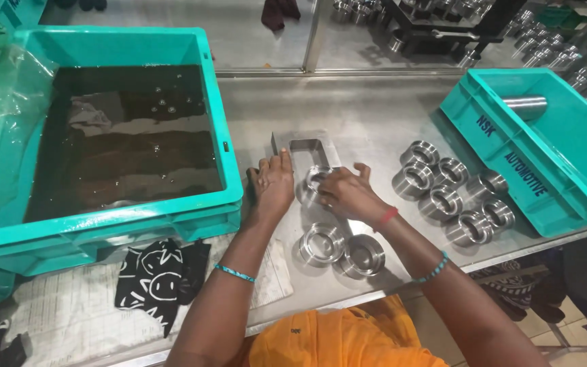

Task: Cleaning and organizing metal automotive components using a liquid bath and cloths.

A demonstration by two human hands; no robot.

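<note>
While the teal crate [220,122] at frame left holds dark liquid, left hand [273,185] steadies the rectangular metal gauge [310,146]; right hand [349,194] grips one ring [315,178]. Two rings [341,248] below, six rings [451,191] right; right crate [511,163] holds one cylinder [524,107].

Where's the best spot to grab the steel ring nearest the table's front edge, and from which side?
Take the ring by its outer wall from above, fingers across its width. It lies flat, bore up, touching another ring on its left, so the near and right sides are free.
</note>
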